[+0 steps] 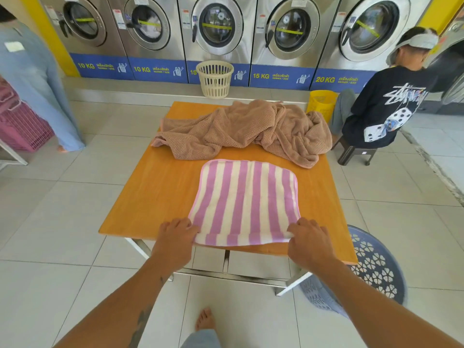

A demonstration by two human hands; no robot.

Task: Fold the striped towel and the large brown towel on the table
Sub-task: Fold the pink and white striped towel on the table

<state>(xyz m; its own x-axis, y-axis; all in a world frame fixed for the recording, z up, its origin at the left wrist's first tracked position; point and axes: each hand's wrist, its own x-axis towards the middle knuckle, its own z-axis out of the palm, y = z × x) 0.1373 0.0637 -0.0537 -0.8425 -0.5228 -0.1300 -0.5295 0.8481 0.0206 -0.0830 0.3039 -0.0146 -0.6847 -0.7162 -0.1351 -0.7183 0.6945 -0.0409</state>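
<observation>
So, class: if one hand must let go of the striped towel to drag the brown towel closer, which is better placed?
Probably the right hand: the nearest fold of the brown towel lies beyond the far right corner of the striped towel. The left hand would reach across it.

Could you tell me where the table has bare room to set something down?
The widest bare patch lies left of the striped towel, between the brown towel and the table's near edge. A narrower strip runs along its right. The brown towel crowds the far end.
</observation>
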